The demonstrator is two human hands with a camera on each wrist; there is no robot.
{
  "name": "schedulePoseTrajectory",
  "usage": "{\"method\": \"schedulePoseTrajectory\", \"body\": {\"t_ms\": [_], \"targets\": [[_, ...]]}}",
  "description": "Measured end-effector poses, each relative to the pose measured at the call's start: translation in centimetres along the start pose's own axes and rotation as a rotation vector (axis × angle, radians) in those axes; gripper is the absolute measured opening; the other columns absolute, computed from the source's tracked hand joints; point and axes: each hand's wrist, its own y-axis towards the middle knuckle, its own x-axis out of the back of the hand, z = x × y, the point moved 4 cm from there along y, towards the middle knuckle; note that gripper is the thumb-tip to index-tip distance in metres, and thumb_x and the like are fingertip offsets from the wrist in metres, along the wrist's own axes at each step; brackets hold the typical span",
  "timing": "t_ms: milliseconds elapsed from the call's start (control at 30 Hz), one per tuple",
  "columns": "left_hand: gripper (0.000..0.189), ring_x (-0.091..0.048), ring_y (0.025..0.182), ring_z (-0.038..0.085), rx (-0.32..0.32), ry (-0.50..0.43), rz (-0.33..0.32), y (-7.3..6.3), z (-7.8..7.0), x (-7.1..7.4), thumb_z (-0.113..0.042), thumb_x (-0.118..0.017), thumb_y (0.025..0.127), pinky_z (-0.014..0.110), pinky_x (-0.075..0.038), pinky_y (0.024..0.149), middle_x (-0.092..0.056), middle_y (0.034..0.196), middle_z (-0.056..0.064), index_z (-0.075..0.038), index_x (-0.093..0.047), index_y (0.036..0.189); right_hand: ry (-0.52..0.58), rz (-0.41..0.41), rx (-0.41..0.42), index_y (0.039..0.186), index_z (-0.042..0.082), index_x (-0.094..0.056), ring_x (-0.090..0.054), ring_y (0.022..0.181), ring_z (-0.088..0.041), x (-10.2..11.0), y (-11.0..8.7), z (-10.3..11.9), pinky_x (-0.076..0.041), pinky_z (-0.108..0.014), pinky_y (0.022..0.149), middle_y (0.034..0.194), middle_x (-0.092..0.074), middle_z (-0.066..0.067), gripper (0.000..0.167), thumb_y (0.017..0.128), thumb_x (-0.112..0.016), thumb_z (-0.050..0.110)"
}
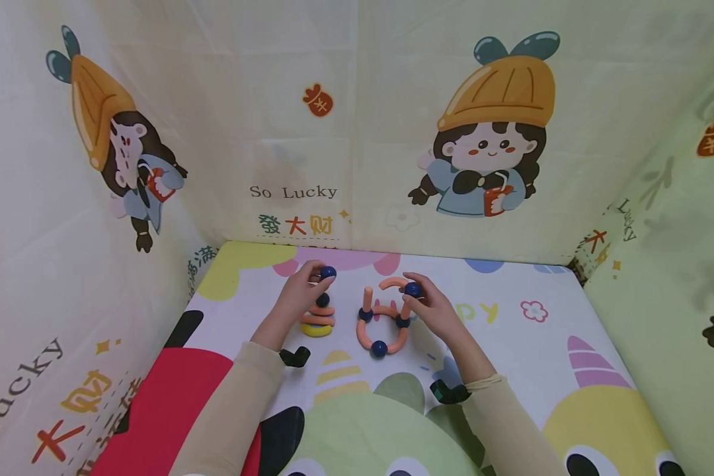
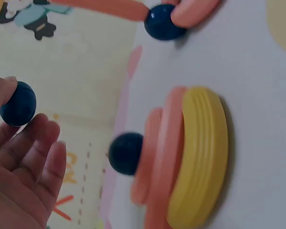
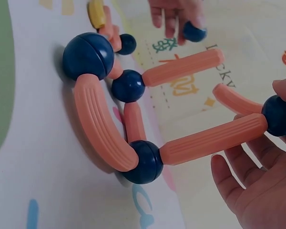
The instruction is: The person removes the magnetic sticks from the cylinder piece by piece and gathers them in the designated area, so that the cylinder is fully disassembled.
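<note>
My left hand (image 1: 305,288) pinches a dark blue ball (image 2: 19,104) between thumb and fingertips, raised above a small pile. My right hand (image 1: 433,305) holds another blue ball (image 3: 278,116), which sits atop an upright pink rod (image 3: 214,138); a curved pink rod (image 3: 236,99) sticks out from that ball. Below lies a ring of curved pink rods (image 3: 101,121) joined by blue balls (image 1: 379,349). From the ring's left ball a second upright pink rod (image 3: 183,67) rises, its top end bare.
Left of the ring is a pile of pink curved rods (image 2: 164,157), with a yellow curved rod (image 2: 200,157) at the bottom and a blue ball (image 2: 126,153) on top. A printed cloth covers the table (image 1: 512,344); cloth walls (image 1: 381,152) enclose it at the back and sides.
</note>
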Motion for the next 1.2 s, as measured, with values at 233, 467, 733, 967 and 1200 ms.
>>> {"method": "schedulePoseTrajectory", "body": {"t_ms": [233,467,733,967,1200], "targets": [[0.046,-0.056,0.114,0.024,0.086,0.043,-0.022,0.8,3.4,0.5,-0.044,-0.064,0.095,0.045,-0.049,0.101,-0.061,0.121,0.003,-0.021,-0.054,0.133,0.013,0.01,0.006,0.144,0.04,-0.042,-0.058,0.121,-0.029,-0.1,0.1,-0.3,-0.053,-0.045,0.094,0.14,-0.055,-0.004,0.049,0.098,-0.06,0.037],[0.051,-0.054,0.124,0.027,0.145,0.068,-0.004,0.9,6.2,0.3,-0.043,-0.061,0.096,0.05,-0.045,0.106,-0.057,0.136,0.006,-0.02,-0.05,0.139,0.006,0.011,0.01,0.146,0.033,-0.043,-0.059,0.122,-0.03,-0.1,0.1,-0.2,-0.053,-0.046,0.094,0.139,-0.057,-0.005,0.05,0.099,-0.06,0.034],[0.045,-0.05,0.13,0.031,0.13,0.128,0.026,0.6,7.0,0.0,-0.037,-0.061,0.097,0.053,-0.042,0.109,-0.055,0.139,0.011,-0.016,-0.051,0.136,0.008,0.017,0.006,0.145,0.035,-0.043,-0.058,0.123,-0.031,-0.2,0.1,-0.2,-0.052,-0.049,0.097,0.141,-0.056,-0.005,0.048,0.1,-0.058,0.031],[0.046,-0.05,0.13,0.029,0.097,0.185,0.044,0.7,7.0,-0.3,-0.036,-0.064,0.096,0.05,-0.04,0.111,-0.057,0.137,0.01,-0.014,-0.054,0.135,0.02,0.024,-0.008,0.143,0.039,-0.044,-0.058,0.125,-0.03,-0.2,0.1,-0.1,-0.051,-0.05,0.1,0.139,-0.059,-0.006,0.046,0.1,-0.059,0.033],[0.048,-0.049,0.132,0.029,0.091,0.192,0.057,0.9,7.3,-0.5,-0.035,-0.064,0.096,0.05,-0.039,0.112,-0.056,0.14,0.009,-0.014,-0.053,0.138,0.021,0.025,-0.009,0.142,0.039,-0.044,-0.058,0.126,-0.03,-0.2,0.2,-0.2,-0.05,-0.052,0.101,0.138,-0.059,-0.005,0.045,0.1,-0.058,0.032]]}}
